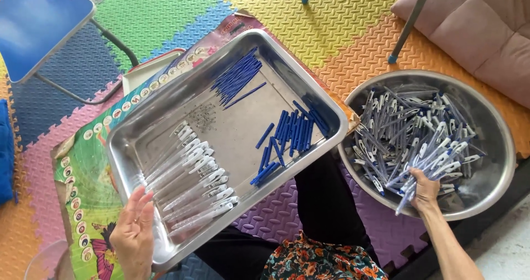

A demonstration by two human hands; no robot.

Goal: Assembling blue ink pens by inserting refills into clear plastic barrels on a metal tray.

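A rectangular steel tray lies tilted in front of me. It holds a row of clear pen barrels with white clips, a bundle of thin blue refills and several short blue caps. My left hand rests open on the tray's near left edge, beside the barrels. To the right stands a round steel bowl heaped with assembled pens. My right hand is inside the bowl, closed on a bunch of those pens.
The tray rests on a colourful illustrated board over foam puzzle floor mats. A blue folding stool stands at the upper left, metal chair legs and a pink cushion at the upper right.
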